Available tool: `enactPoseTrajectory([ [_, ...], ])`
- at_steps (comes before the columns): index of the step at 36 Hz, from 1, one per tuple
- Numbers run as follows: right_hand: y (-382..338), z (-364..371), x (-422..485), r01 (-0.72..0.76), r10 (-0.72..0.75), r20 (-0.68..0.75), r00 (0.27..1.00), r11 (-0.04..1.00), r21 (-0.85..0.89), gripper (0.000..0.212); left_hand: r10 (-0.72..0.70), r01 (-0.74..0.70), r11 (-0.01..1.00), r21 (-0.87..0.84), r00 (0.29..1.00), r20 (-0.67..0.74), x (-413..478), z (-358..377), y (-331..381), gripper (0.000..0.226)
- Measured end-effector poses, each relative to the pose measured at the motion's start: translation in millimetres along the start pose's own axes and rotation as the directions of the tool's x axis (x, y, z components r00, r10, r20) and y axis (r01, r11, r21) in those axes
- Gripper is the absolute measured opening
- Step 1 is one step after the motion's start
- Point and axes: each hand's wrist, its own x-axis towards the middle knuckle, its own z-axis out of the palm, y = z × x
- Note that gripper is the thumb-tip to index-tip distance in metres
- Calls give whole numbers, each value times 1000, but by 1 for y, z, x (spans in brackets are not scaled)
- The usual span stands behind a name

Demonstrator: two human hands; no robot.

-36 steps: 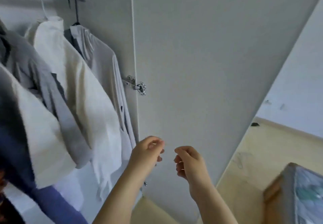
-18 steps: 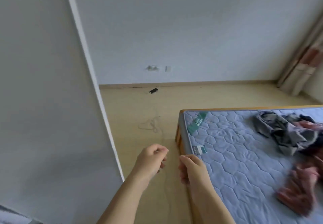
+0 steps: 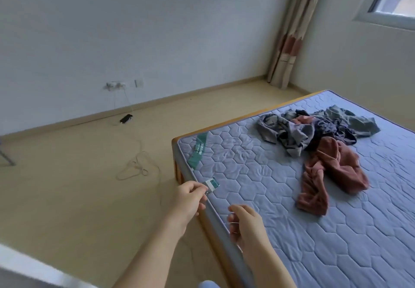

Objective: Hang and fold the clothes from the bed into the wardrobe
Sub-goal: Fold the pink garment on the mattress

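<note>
My left hand and right hand are both held out in front of me, fingers loosely curled, and I can make out nothing in either one. The left is over the near corner of the mattress, its fingertips just beside a small tag; the right is over the mattress edge, a little nearer to me. The two hands are near each other but apart.

The clothes lie in a crumpled heap on the far part of the mattress, grey and dark pieces tangled together, with a rust-pink garment trailing out of the heap towards me. They are well apart from my hands.

On the floor left of the bed are hangers, a thin cable and a phone by the wall. A curtain hangs in the far corner.
</note>
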Motion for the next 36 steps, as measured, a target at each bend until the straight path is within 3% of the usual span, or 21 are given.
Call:
enactPoseTrajectory([
  [15,-41,-25,84,-41,43,-18,999,996,82,8,-50,47,997,58,997,59,90,62,14,19],
  [23,-78,-101,201,-94,113,-149,982,987,132,10,-99,72,983,170,983,152,189,171,38,17],
  [30,-85,-173,290,-165,205,-288,936,974,157,16,-225,156,951,266,940,254,265,269,31,20],
  [36,-79,-234,363,-199,213,-395,894,977,77,18,-327,209,914,347,886,328,322,338,10,16],
])
